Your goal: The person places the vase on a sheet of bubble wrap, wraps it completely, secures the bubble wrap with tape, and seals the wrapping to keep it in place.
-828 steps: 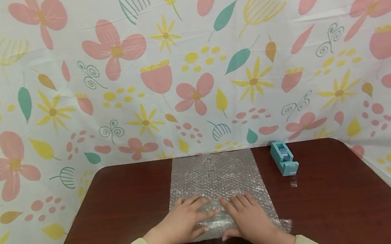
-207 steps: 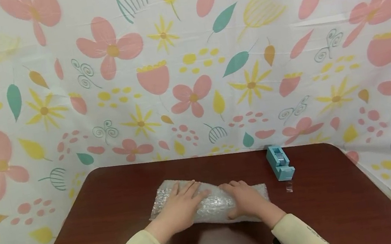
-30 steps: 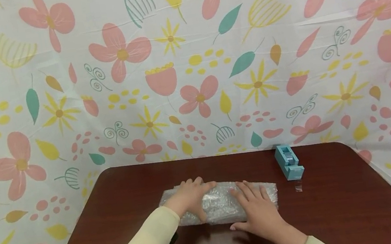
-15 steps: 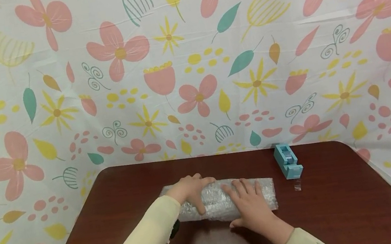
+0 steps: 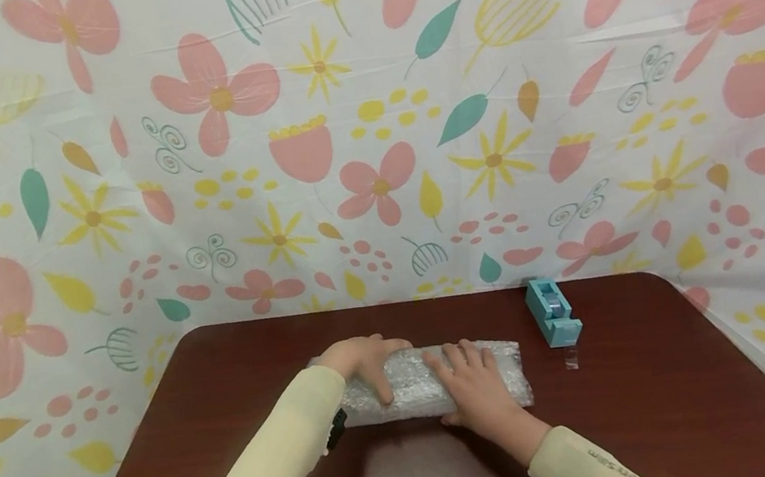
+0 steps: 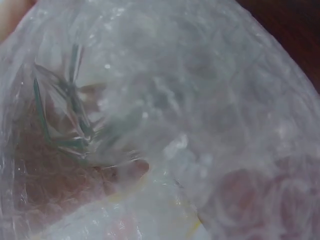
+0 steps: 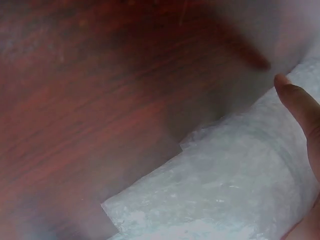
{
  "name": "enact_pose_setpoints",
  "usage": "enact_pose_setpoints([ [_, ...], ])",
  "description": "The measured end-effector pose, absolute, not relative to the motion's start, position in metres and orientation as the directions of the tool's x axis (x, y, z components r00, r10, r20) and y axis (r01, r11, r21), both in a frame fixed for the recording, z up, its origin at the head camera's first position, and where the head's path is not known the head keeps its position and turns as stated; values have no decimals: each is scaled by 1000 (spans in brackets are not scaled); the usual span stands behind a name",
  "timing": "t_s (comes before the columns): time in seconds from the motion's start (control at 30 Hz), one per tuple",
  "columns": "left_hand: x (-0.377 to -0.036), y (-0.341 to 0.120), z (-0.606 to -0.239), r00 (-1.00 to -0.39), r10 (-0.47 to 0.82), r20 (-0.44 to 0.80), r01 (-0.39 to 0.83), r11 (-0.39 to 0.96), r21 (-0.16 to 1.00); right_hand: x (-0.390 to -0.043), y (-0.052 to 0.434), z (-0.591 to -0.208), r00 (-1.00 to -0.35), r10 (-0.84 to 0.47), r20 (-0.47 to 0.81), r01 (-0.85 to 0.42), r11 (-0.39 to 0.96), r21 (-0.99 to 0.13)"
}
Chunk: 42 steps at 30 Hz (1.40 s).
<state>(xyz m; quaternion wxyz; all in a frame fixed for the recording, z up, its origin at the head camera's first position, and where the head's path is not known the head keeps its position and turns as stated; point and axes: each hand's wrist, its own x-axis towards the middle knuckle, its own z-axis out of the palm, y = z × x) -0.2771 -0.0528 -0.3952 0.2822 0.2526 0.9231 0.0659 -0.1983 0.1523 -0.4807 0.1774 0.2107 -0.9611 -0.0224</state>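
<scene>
A bundle of clear bubble wrap (image 5: 416, 394) lies crosswise on the table in the head view. My left hand (image 5: 364, 361) holds its left part, thumb over the top and index finger along the far edge; the other fingers are hidden. In the left wrist view, the wrap's open end (image 6: 200, 100) fills the picture, with greenish lines showing through the layers. My right hand (image 5: 475, 389) rests on the right part with fingers spread and fairly straight. In the right wrist view, its thumb (image 7: 300, 102) lies along the near side of the wrap (image 7: 220, 180).
A light blue tape dispenser (image 5: 553, 312) stands at the back right of the dark red-brown table (image 5: 641, 381). A short piece of clear tape (image 5: 571, 359) hangs at its front. A flower-printed cloth (image 5: 366, 125) hangs behind the table.
The bubble wrap, spread to the back edge in the oldest frame, is now a narrow bundle. My left hand has turned over its left end since. Over the last second, both hands shift slightly.
</scene>
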Motion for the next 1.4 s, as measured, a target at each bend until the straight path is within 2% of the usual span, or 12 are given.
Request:
enact_pose_setpoints([
  [0.3, -287, -56, -395, -669, 550, -500, 431, 835, 342, -204, 149, -482, -831, -406, 381, -371, 914, 165],
  [0.53, -288, -54, -394, -683, 550, -481, 451, 835, 315, -205, 151, -480, -817, -414, 401, -389, 910, 146],
  [0.93, -280, -55, -390, -703, 526, -478, 412, 850, 330, -208, 150, -475, -863, -394, 318, -385, 918, 93],
  [1.07, -273, -54, -392, -750, 499, -434, 419, 866, 273, -210, 149, -471, -863, -396, 313, -399, 915, 56],
  [1.2, -262, -53, -396, -801, 498, -333, 468, 867, 171, -214, 150, -466, -868, -387, 312, -401, 916, 20],
  [1.4, -242, -57, -403, -829, 521, -204, 515, 853, 86, -219, 152, -462, -879, -387, 280, -408, 913, -19],
])
